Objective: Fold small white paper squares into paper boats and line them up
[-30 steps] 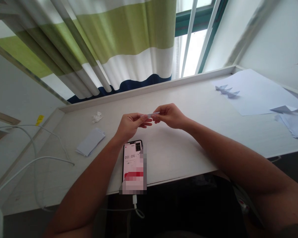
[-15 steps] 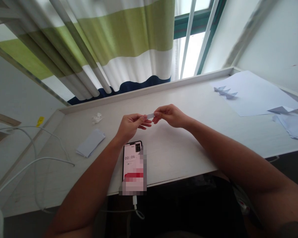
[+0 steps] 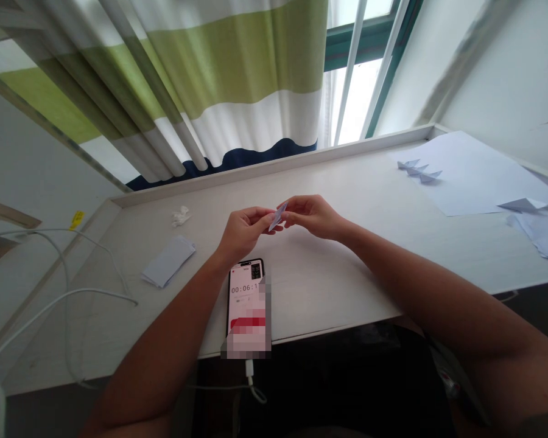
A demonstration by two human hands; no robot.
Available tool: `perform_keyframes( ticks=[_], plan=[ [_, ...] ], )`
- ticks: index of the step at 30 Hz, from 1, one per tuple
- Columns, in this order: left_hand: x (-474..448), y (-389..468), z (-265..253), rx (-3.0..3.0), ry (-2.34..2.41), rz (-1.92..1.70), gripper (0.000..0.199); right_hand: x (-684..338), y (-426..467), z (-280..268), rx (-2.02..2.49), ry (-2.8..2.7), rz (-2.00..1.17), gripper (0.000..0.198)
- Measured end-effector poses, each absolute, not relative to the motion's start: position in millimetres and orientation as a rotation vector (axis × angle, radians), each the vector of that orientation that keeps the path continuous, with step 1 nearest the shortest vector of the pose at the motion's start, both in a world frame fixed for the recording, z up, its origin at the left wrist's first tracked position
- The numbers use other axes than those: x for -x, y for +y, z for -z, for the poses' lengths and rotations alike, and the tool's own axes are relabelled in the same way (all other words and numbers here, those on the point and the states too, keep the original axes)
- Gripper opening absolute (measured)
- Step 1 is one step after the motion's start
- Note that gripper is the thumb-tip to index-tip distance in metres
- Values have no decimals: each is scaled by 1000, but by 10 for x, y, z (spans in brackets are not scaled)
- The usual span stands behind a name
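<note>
piece in the hands: we see one small folded paper (image 3: 278,218), tilted, its point toward the curtain (image 3: 237,67), held above the bench (image 3: 329,292) between both hands.
left hand: we find the left hand (image 3: 245,232) closed narrow, thumb and fingers pinching the small folded paper at its lower part.
right hand: the right hand (image 3: 313,217) is narrow too, thumb and fingers curled at the paper's upper side; whether it pinches or only steadies, we cannot tell.
folded and set down: we count three small pointed folded pieces (image 3: 419,171) in a close row, near the left edge of the large white sheet (image 3: 475,173).
under way: we judge the paper in the hands to be partly or fully creased; it is too small for us to say which.
lying flat: we take the left paper stack (image 3: 168,261) and the right paper stack (image 3: 541,234) to be unfolded so far; how many sheets, we cannot tell.
sheet's near corner: we notice a larger folded paper (image 3: 523,205) beside the right stack, perhaps a separate piece.
containers: we see no box or tray; the large white sheet carries the folded row.
also on the bench: we note a crumpled paper (image 3: 181,216) beyond the left stack, and a phone (image 3: 246,304) showing a timer.
</note>
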State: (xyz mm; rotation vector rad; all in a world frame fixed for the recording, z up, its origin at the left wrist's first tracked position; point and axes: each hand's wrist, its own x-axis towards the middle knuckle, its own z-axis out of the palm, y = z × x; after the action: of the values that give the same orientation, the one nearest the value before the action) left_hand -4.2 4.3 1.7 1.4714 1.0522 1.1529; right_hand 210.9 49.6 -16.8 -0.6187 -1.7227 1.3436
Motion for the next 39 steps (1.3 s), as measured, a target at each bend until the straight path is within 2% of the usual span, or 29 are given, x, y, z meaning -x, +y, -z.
perform_keyframes(
  ticks=[15,20,27,36,39],
  plan=[
    [-18,10,3,-1442,1056,-1046,34,-2053,456,188,738,-1744,-1191,14],
    [-12,19,25,-1431,1098,-1029,30,-2055,429,178,766,-1795,-1165,14],
    [-52,-17,47,-1517,1153,-1091,36,-2054,349,116,767,-1964,-970,19],
    [-16,-13,49,-1754,1269,-1043,20,-2034,361,137,880,-1917,-925,13],
    [-11,-29,34,-1827,1297,-1014,18,-2036,359,130,867,-1885,-1012,22]
  ],
)
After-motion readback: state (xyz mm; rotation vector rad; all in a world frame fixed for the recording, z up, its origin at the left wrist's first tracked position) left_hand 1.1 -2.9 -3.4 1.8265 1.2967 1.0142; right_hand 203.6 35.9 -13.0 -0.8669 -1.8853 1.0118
